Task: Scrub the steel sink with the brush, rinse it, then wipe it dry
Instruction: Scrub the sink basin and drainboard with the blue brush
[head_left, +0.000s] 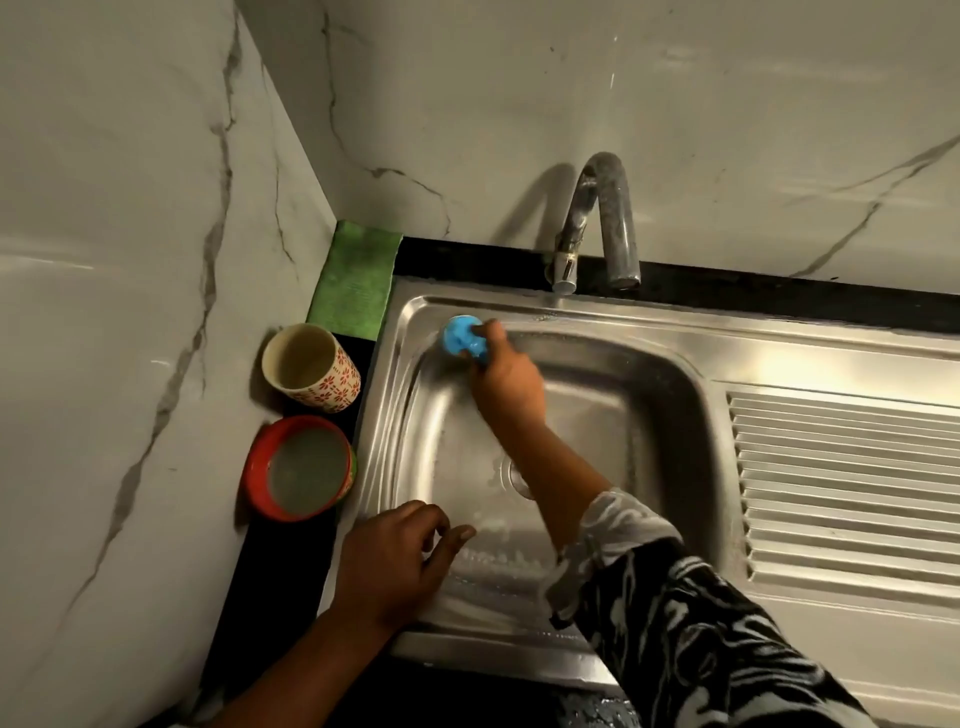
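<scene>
The steel sink (660, 395) fills the middle of the view, its basin wet with foam near the front wall. My right hand (506, 376) grips a blue brush (460, 335) and presses it against the basin's far left corner. My left hand (395, 561) rests on the sink's front left rim with its fingers loosely curled and nothing in it. A green cloth (358, 280) lies folded on the counter in the back left corner. The tap (592, 223) arches over the back rim; I see no water running from it.
A patterned cup (311, 369) and a red bowl (298, 467) holding cloudy liquid stand on the black counter left of the sink. The ribbed drainboard (841, 483) lies to the right. Marble walls close in at the left and back.
</scene>
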